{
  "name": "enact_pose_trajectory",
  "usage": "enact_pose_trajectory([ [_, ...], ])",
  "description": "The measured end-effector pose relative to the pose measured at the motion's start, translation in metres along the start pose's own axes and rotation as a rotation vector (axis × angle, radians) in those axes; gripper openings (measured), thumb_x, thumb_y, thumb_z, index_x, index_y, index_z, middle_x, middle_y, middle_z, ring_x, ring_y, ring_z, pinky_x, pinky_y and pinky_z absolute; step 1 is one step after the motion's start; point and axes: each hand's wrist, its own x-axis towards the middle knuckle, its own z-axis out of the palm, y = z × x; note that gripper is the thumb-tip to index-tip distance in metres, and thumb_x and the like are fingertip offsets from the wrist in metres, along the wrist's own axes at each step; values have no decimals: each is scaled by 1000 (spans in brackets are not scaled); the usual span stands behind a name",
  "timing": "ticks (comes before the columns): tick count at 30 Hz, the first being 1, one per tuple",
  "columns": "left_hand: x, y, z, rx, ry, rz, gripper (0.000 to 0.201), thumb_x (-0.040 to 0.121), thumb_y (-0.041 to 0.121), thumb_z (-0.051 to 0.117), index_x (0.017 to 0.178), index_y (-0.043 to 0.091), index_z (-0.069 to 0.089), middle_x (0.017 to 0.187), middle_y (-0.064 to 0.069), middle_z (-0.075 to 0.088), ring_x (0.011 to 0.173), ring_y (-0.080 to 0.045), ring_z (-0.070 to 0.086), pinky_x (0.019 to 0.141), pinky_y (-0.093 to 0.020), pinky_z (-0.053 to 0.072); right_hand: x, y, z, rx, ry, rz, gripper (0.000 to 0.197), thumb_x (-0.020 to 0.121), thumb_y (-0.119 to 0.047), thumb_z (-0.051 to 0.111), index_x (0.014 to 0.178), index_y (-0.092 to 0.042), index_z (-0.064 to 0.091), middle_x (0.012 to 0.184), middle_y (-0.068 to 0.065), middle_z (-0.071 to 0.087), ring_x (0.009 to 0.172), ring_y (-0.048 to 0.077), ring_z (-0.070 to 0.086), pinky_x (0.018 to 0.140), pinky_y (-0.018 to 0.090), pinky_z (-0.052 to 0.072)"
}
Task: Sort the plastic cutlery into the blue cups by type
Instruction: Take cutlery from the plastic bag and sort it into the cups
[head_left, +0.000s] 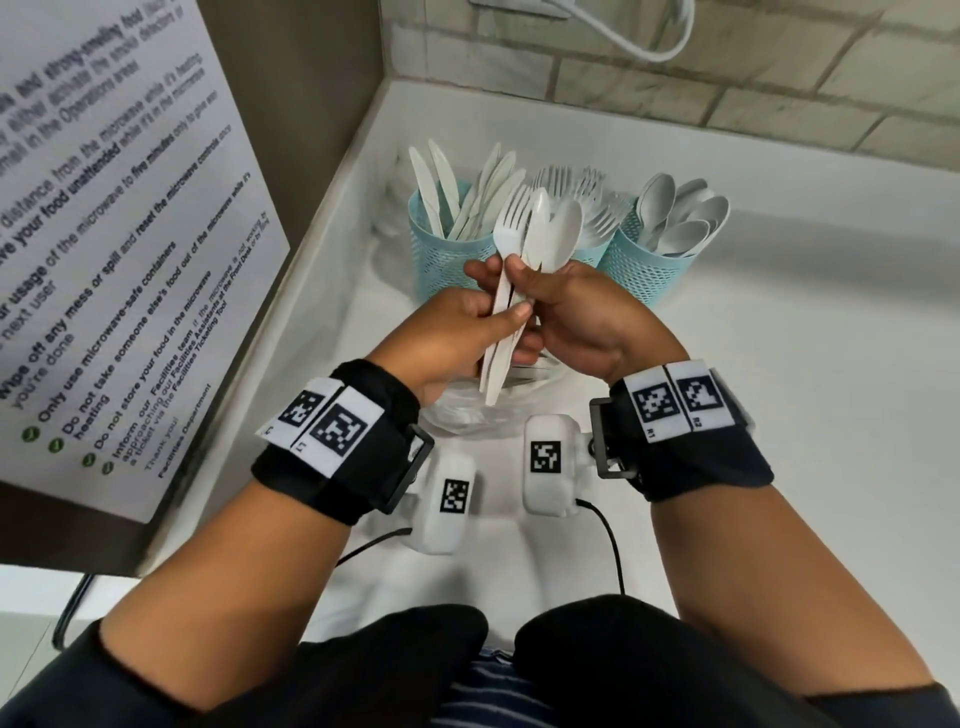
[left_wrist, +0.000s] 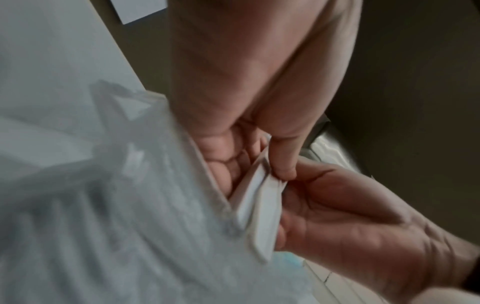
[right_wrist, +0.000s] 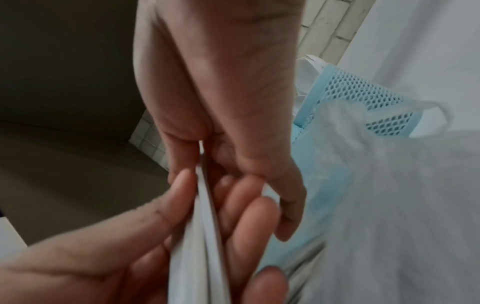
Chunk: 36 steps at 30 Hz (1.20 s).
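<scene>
White plastic fork (head_left: 508, 228), knife (head_left: 537, 223) and spoon (head_left: 563, 231) bunched upright, above clear bag (head_left: 483, 410) | left hand (head_left: 457, 338) grips handles; right hand (head_left: 571, 317) pinches them | head view only: three blue mesh cups (head_left: 441, 260) behind hold knives, forks, spoons | wrist views: handles edge-on, crinkled bag film close.

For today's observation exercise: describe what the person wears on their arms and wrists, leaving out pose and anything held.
Both hands, left hand and right hand, are bare. Each wrist carries a black fabric wristband with white square-patterned marker tags, a black buckle, and a white camera box with a thin black cable. Dark sleeves are pushed up the forearms.
</scene>
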Motion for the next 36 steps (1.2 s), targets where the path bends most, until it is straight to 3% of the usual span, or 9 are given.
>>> enact_pose_trajectory([
  [3, 1, -4, -4, -67, -36, -21, 21, 95, 14, 48, 107, 2, 60, 81, -6, 70, 67, -10, 70, 65, -20, 57, 2, 5, -3, 8, -54, 15, 23, 91, -29, 45, 95, -13, 61, 102, 3, 66, 81, 13, 67, 55, 24, 53],
  [6, 2, -8, -9, -124, -77, -59, 15, 92, 10, 50, 101, 12, 63, 79, 2, 74, 73, -12, 71, 71, -25, 58, 4, 6, -8, 30, -59, 3, 36, 77, -38, 50, 99, -12, 62, 99, 0, 69, 90, 14, 67, 70, 30, 57],
  [13, 2, -9, -11, -180, -99, -99, 16, 90, 7, 52, 97, 15, 64, 79, 2, 74, 73, -11, 71, 72, -27, 57, 6, 8, -10, 23, -49, -5, 37, 75, -35, 54, 103, -13, 61, 95, -1, 71, 91, 15, 67, 70, 32, 57],
  [16, 1, -9, -11, -197, -103, -108, 16, 90, 7, 52, 96, 16, 64, 78, 2, 74, 72, -11, 71, 70, -26, 57, 6, 8, -10, -36, 7, -1, 28, 82, -32, 55, 102, -13, 61, 100, 2, 69, 91, 18, 67, 75, 34, 57],
  [18, 1, -9, -12, -204, -90, -113, 16, 90, 7, 53, 96, 16, 64, 78, 2, 74, 71, -11, 71, 68, -25, 58, 8, 6, -10, -83, 116, -28, 16, 89, -22, 57, 100, -11, 61, 94, 4, 68, 84, 18, 66, 72, 31, 56],
  [21, 0, -10, -15, -211, -47, -114, 13, 89, 9, 55, 94, 16, 64, 77, 3, 74, 69, -9, 70, 66, -23, 57, 10, -6, -12, -109, 279, -74, 4, 88, -11, 61, 91, -14, 60, 76, 0, 66, 73, 14, 61, 70, 26, 49],
  [28, -4, -7, -19, -288, 32, -38, 9, 88, 8, 56, 93, 9, 64, 76, -1, 73, 61, -8, 67, 63, -22, 57, 25, -38, -2, -346, 359, -98, 12, 80, -4, 62, 79, -16, 62, 74, 0, 62, 72, 15, 59, 68, 25, 48],
  [32, -6, -5, -22, -318, 66, -27, 9, 88, 6, 56, 92, 5, 64, 75, 0, 73, 58, -6, 66, 58, -21, 57, 37, -46, 5, -393, 439, -109, 8, 81, -4, 58, 76, -9, 62, 69, 5, 58, 59, 15, 54, 59, 22, 44],
  [36, -8, -9, -24, -309, 90, -63, 9, 88, 7, 56, 90, 8, 64, 70, 2, 73, 58, -4, 66, 60, -19, 57, 47, -61, 3, -297, 579, -192, 21, 82, -2, 53, 63, -11, 51, 56, 4, 47, 48, 14, 43, 51, 21, 33],
])
